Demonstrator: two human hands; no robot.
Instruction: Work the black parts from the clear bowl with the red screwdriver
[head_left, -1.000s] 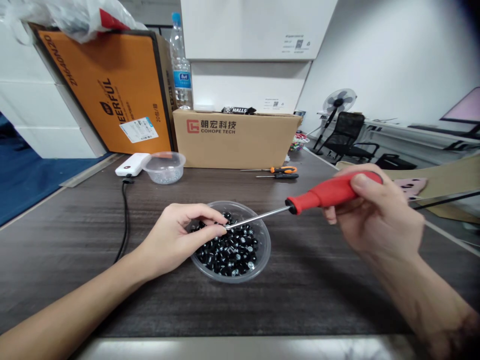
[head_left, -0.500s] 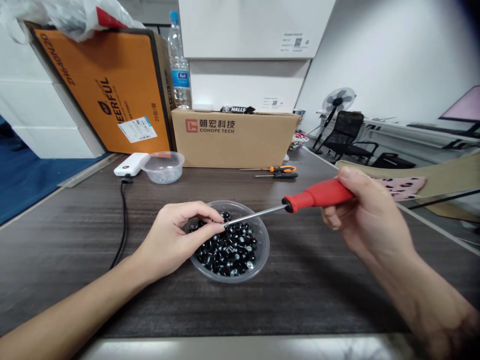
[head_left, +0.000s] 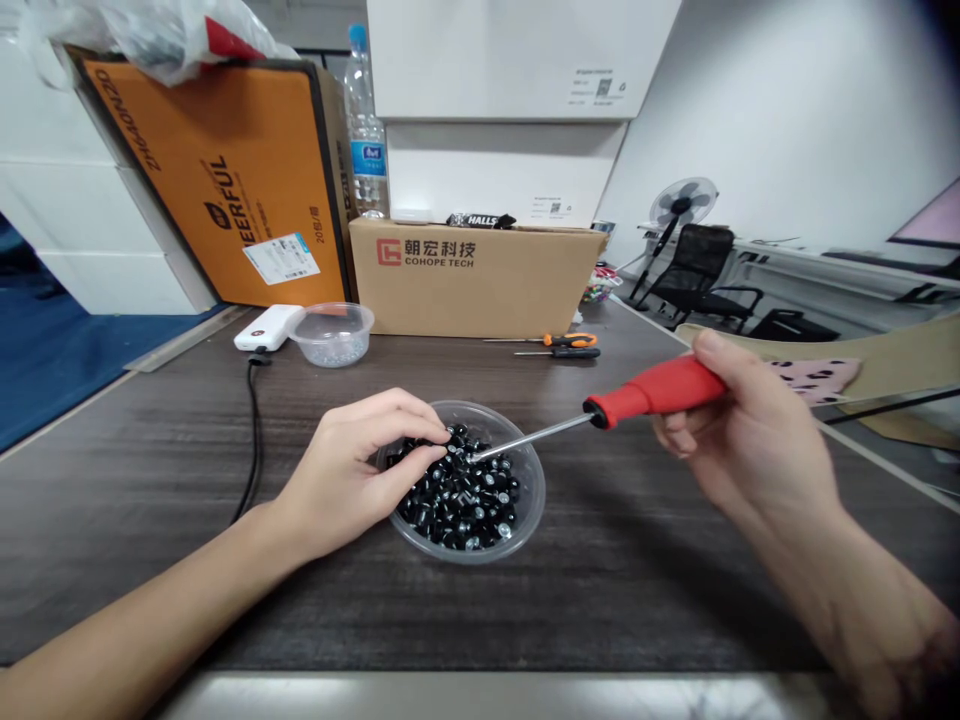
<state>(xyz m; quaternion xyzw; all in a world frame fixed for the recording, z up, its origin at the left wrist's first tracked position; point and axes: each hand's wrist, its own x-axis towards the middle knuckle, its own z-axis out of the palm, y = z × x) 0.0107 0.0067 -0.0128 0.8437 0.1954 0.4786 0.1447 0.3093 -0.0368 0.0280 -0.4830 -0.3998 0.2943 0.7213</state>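
Note:
My right hand [head_left: 750, 440] grips a screwdriver by its red handle [head_left: 660, 388]. Its metal shaft points left and down, and the tip is over a round clear plastic bowl [head_left: 534, 510]. Many small black round parts [head_left: 457, 505] with silvery centres lie in that bowl. My left hand [head_left: 367, 460] reaches over the bowl's left rim, thumb and forefinger slightly apart beside the screwdriver tip. I see nothing held between them. Whether a small screw sits on the tip is too small to tell.
Behind on the left are a second clear tub [head_left: 334, 335] with small silvery pieces and a white device [head_left: 268, 328] with a black cable. Two screwdrivers [head_left: 574, 347] lie before a cardboard box [head_left: 480, 290]. An orange carton [head_left: 225, 190] and a water bottle [head_left: 367, 140] stand behind.
My left fingertips have parted from the screwdriver tip they were pinching. The screwdriver has shifted a little to the right with my right hand, and the view has moved slightly.

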